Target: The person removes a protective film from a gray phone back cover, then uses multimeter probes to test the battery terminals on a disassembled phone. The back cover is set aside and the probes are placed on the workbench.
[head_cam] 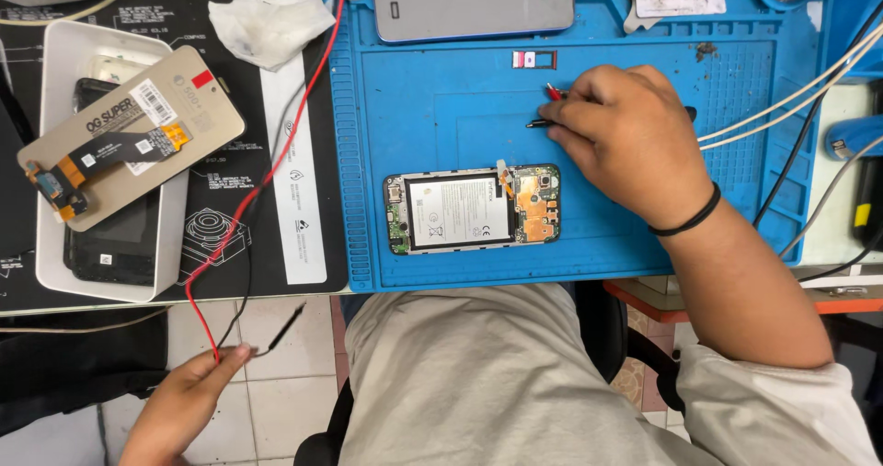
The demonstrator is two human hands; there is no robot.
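**Two hands, two ends of the test leads**

Two leads, one red [276,144] and one black [246,273], run from the top of the bench down over the black mat [230,236] and off its front edge. The left hand [184,402] hangs below that edge, above the tiled floor, with thumb and fingertips pinched shut on both leads. A black probe [283,328] juts up and to the right from that pinch.

The right hand [625,139] rests on the blue mat [432,80], fingers curled closed around small probe tips. A red tip [553,90] and a dark one [536,124] poke out to the left of the knuckles. What the palm holds beyond them cannot be told.

The opened phone [473,208] lies on the blue mat just below and left of the right hand, apart from it. Its long axis runs left to right, with the battery on the left and the copper-coloured board on the right, nearest the fingers. The right hand is far nearer to it than the left.

A SIM tray [533,58] lies above the hand, and a grey back cover [474,1] lies at the mat's top edge. To the left, a white tray [55,70] holds a display panel [129,135], with a crumpled tissue [271,24] beyond it.
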